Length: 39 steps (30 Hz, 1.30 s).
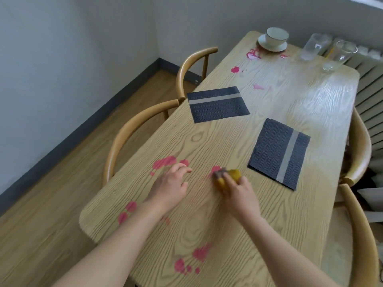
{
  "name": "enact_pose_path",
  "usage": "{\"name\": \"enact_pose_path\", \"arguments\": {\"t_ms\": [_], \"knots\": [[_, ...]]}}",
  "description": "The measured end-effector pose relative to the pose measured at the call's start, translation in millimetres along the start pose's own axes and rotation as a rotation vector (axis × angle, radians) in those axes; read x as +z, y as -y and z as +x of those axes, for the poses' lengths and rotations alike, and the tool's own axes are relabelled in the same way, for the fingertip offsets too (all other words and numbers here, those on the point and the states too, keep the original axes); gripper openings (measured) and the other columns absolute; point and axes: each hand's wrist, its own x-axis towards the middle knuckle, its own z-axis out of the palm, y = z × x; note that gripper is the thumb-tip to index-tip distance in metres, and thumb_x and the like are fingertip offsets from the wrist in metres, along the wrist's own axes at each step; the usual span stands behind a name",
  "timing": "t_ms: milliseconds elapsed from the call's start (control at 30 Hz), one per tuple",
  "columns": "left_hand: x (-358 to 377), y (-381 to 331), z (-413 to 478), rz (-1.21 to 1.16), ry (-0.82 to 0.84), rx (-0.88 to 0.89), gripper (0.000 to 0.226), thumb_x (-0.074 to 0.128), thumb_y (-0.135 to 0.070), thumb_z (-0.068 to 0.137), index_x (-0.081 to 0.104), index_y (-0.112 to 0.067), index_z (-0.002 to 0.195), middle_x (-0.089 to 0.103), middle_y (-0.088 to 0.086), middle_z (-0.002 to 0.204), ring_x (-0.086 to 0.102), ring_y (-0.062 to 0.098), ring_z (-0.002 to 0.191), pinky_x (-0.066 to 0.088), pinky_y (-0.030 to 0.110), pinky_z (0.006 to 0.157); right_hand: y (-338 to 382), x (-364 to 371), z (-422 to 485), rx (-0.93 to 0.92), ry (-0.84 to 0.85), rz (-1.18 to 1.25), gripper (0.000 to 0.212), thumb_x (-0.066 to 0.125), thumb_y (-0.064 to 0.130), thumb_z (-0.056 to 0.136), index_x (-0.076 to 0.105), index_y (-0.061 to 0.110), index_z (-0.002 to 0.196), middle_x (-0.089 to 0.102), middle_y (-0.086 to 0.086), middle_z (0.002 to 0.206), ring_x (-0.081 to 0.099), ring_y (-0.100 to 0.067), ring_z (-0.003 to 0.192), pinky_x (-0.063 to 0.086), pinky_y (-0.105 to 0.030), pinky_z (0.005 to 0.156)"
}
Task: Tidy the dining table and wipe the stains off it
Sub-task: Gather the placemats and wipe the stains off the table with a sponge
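A light wooden dining table (pixel 259 214) carries several pink stains. My right hand (pixel 240 192) grips a yellow sponge (pixel 227 179) with a dark scouring side and presses it onto the table at a pink stain (pixel 215 168). My left hand (pixel 171 183) rests on the table with fingers spread, holding nothing, just below a larger pink stain (pixel 164 162). More pink stains lie near the left edge (pixel 127 212), near the front (pixel 199 253), and at the far end (pixel 253 54).
Two dark striped placemats lie mid-table, one at the left (pixel 217 104) and one at the right (pixel 277 154). A white bowl on a saucer (pixel 275 38) and two glasses (pixel 315 46) (pixel 339 55) stand at the far end. Wooden chairs (pixel 132 131) flank both sides.
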Motion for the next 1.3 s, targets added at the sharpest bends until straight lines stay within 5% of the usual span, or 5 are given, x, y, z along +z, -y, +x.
{"name": "enact_pose_path", "arguments": {"t_ms": [167,467,800,1100,1300], "knots": [[-5,14,-1,-0.014,-0.025,-0.057,0.039,0.054,-0.017,0.092,0.052,-0.021,0.13,0.045,-0.007,0.137,0.047,0.015,0.124,0.041,0.03,0.101,8,-9,39,0.123,-0.024,0.01,0.054,0.044,0.029,0.094,0.031,0.029,0.147,0.042,-0.012,0.127,0.048,-0.031,0.113,0.044,-0.037,0.087],[-10,20,2,-0.069,-0.096,-0.112,0.041,0.052,-0.019,0.092,0.048,-0.025,0.133,0.044,-0.007,0.139,0.05,0.015,0.12,0.045,0.032,0.096,73,21,-27,-0.504,0.151,-0.034,0.055,0.047,0.029,0.096,0.029,0.036,0.147,0.04,-0.008,0.123,0.044,-0.028,0.109,0.05,-0.041,0.086],[-15,35,-21,-0.066,-0.102,-0.12,0.039,0.053,-0.014,0.092,0.05,-0.023,0.13,0.045,-0.01,0.135,0.051,0.01,0.116,0.038,0.019,0.086,-19,-8,37,0.209,-0.087,0.019,0.052,0.046,0.028,0.095,0.036,0.035,0.145,0.04,-0.01,0.121,0.043,-0.031,0.111,0.043,-0.038,0.089],[-9,25,-43,-0.115,-0.126,-0.086,0.039,0.053,-0.015,0.092,0.05,-0.024,0.13,0.044,-0.01,0.138,0.048,0.012,0.123,0.04,0.026,0.097,90,51,-67,-0.571,0.108,-0.079,0.058,0.058,0.025,0.085,0.042,0.036,0.139,0.05,-0.008,0.11,0.053,-0.028,0.09,0.053,-0.039,0.073],[-17,38,-66,-0.1,-0.104,-0.105,0.039,0.052,-0.013,0.093,0.05,-0.024,0.131,0.043,-0.01,0.14,0.047,0.011,0.125,0.04,0.024,0.098,29,28,-37,-0.201,-0.023,-0.005,0.053,0.05,0.03,0.095,0.033,0.043,0.144,0.042,-0.005,0.12,0.046,-0.028,0.112,0.046,-0.037,0.087]]}}
